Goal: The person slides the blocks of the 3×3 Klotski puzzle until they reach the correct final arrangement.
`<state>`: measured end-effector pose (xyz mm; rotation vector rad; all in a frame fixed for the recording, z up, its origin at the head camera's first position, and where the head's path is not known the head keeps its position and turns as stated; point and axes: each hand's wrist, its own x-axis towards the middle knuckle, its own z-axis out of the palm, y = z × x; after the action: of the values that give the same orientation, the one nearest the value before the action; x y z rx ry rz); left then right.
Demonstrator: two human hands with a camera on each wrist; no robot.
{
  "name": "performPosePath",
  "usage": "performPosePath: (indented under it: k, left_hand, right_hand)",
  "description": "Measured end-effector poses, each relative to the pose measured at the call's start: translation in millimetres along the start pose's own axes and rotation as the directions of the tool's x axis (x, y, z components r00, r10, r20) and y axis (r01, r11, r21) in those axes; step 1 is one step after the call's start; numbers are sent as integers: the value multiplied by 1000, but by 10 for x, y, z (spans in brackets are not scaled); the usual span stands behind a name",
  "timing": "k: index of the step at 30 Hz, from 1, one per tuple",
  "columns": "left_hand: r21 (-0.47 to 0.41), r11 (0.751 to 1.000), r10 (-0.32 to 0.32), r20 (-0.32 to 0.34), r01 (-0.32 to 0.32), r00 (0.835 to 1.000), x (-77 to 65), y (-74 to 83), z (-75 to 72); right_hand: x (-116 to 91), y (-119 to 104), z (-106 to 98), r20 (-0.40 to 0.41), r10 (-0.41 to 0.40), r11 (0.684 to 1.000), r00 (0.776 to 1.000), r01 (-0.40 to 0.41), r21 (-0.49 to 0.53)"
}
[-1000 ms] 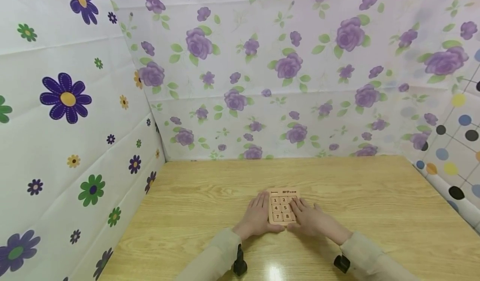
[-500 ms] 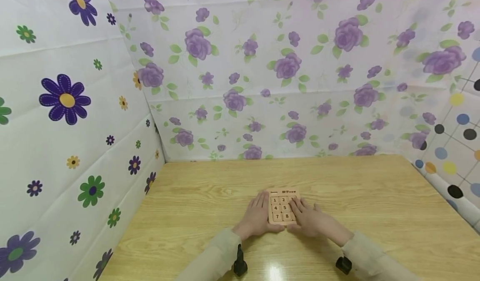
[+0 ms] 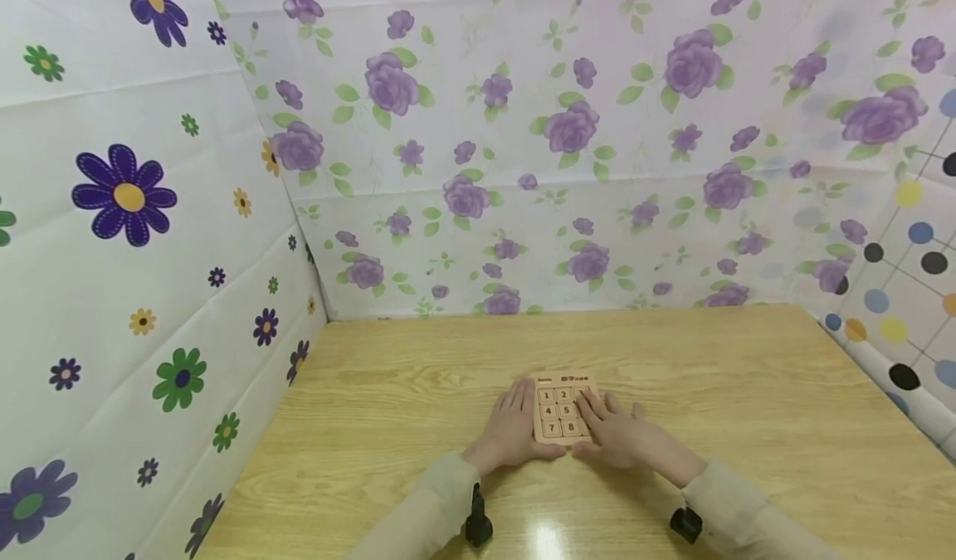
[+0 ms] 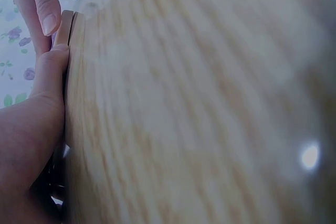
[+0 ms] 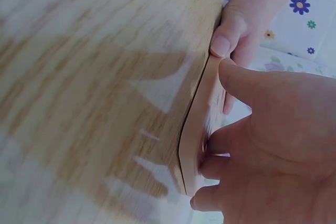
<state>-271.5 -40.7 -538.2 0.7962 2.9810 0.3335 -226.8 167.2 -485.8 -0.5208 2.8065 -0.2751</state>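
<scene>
A small square wooden number board (image 3: 548,440) lies flat on the table, with numbered tiles in a grid on its top. In the head view 1, 2, 4, 5, 7 and 8 show, 3 partly. My left hand (image 3: 510,434) lies along its left side, fingers straight, thumb at the near edge. My right hand (image 3: 621,437) reaches over the right column of tiles and hides most of it; its fingertips touch the top, its thumb at the near edge. In the right wrist view both thumbs meet the edge of the board (image 5: 195,139) close together.
The wood-grain table (image 3: 388,394) stretches out around the board. Flowered cloth (image 3: 463,203) hangs behind it, daisy-print cloth (image 3: 224,328) at the left and dotted cloth (image 3: 896,294) at the right. A black wrist device (image 3: 478,527) hangs below the left sleeve, another black device (image 3: 685,525) by the right sleeve.
</scene>
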Motion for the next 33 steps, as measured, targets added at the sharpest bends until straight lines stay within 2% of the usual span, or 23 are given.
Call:
performPosePath:
  k: [7,24,33]
  left_hand:
    - [-18,1000,3,-1,-3,1000,-5,-11,-5]
    - [-13,1000,-2,8,2,1000,-4,4,-26]
    - [-24,1000,-7,18,8,1000,-3,7,-30]
  right_hand:
    - [-28,-12,-61,19,-10,1000,1000,10,14]
    - [7,46,-44,28,-16,1000,999,16,18]
    - [-32,9,-71,5,-22,1000,1000,22,8]
